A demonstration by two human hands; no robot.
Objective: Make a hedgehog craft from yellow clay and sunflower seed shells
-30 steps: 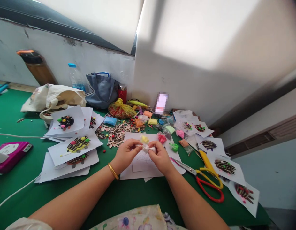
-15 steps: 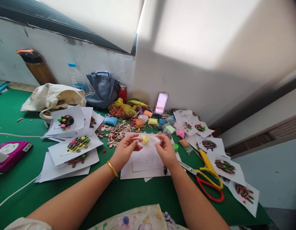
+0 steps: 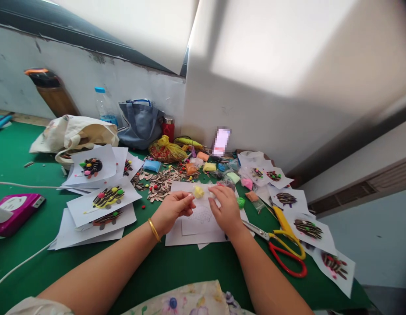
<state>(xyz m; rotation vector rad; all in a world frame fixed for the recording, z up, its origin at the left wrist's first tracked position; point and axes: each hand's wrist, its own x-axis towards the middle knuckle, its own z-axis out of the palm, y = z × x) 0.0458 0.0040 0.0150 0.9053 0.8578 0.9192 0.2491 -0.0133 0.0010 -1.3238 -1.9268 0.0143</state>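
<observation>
A small lump of yellow clay [image 3: 199, 191] in clear plastic sits over the white paper [image 3: 176, 234], just beyond my hands. My left hand [image 3: 176, 209] is closed in a pinch beside the clay. What is between its fingertips is too small to make out. Fingers stretched forward and thumb apart, my right hand [image 3: 226, 210] reaches over the right side of the plastic. Whether it touches the plastic is unclear. Between the hands, a smaller sheet with a faint hedgehog drawing [image 3: 201, 214] lies partly covered.
Sunflower seeds [image 3: 163, 179] and clay packets [image 3: 152, 165] spread behind the paper. Scissors [image 3: 275, 240] lie at right. Cards with seed hedgehogs [image 3: 107, 197] flank both sides. A phone [image 3: 221, 142] leans on the wall, and bags [image 3: 140, 124] stand at the back left.
My left fingers have closed from a spread pose into a pinch and dropped slightly. My right hand has turned palm down, its fingers extended, and shifted a little left. The yellow clay stays nearly in place.
</observation>
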